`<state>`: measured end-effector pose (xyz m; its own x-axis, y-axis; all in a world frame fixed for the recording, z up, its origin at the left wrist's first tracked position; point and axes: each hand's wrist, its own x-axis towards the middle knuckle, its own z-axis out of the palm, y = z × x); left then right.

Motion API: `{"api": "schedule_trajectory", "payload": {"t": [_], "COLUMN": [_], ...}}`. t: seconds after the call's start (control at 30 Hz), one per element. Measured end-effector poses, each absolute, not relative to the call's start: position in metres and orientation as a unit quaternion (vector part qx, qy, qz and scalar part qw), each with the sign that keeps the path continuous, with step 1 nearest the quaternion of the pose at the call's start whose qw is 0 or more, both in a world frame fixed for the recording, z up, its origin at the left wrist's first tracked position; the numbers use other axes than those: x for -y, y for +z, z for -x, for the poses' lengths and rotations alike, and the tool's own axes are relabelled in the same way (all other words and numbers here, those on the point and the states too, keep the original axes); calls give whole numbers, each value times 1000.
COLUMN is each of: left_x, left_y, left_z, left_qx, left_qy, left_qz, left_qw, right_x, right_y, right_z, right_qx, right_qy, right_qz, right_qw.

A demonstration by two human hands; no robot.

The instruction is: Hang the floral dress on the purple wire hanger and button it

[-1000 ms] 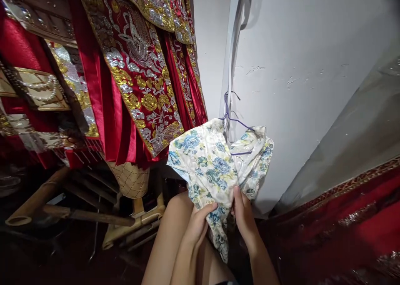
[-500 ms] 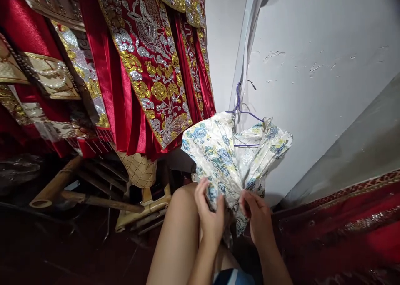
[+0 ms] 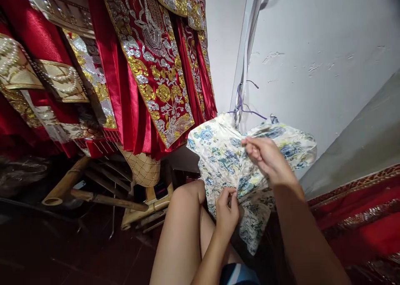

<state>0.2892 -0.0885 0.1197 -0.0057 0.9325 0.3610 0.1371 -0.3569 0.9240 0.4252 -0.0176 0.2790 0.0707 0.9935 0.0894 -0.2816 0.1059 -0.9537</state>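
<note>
A white dress with blue and yellow flowers hangs in front of my knees on a thin purple wire hanger. Its front edges meet along a line down the middle. Low on that line, my left hand pinches the cloth between thumb and fingers. My right hand is closed near the neckline, fingertips pinched at the top of the front edge. What exactly lies between those fingertips, cloth or a small fastener, is hidden. The right sleeve of the dress spreads out behind my right wrist.
Red embroidered costumes with gold and silver sequins hang at the left. Below them stands a bamboo chair. A white wall rises behind the hanger, and red fabric lies at the lower right.
My right hand has moved up the dress front from the waist to the neckline, and the V-shaped opening has closed. My left hand has shifted right and now pinches the front edge.
</note>
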Motion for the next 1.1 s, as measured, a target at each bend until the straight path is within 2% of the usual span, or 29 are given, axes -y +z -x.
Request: {"api": "schedule_trajectory", "payload": {"t": [0.13, 0.23, 0.33, 0.43, 0.53, 0.67, 0.83, 0.97, 1.03, 1.1], "left_x": [86, 86, 82, 65, 38, 1, -14, -8, -14, -31], "left_y": [104, 96, 104, 145, 212, 281, 299, 312, 319, 321], "left_z": [-295, -292, -286, -284, -284, -284, -284, -274, -259, -239], "left_qx": [-434, -422, -411, -379, -316, -242, -221, -236, -265, -297], "left_qy": [549, 533, 521, 562, 632, 598, 557, 618, 669, 721], "left_qz": [-617, -632, -643, -637, -635, -741, -799, -750, -694, -624], "left_qw": [359, 373, 383, 368, 313, 187, 58, 7, 8, 59], "right_x": [-4, 1, 9, 16, 22, 28, 23, 12, 11, 16], "right_y": [318, 320, 309, 300, 300, 307, 300, 271, 253, 238], "right_z": [-421, -413, -411, -411, -412, -417, -423, -421, -420, -419], "right_qx": [399, 407, 436, 470, 505, 549, 572, 566, 554, 542], "right_qy": [513, 474, 462, 452, 426, 390, 358, 345, 364, 396], "right_qz": [369, 360, 362, 375, 390, 398, 402, 434, 460, 475], "right_qw": [664, 693, 682, 659, 641, 623, 619, 610, 591, 569]}}
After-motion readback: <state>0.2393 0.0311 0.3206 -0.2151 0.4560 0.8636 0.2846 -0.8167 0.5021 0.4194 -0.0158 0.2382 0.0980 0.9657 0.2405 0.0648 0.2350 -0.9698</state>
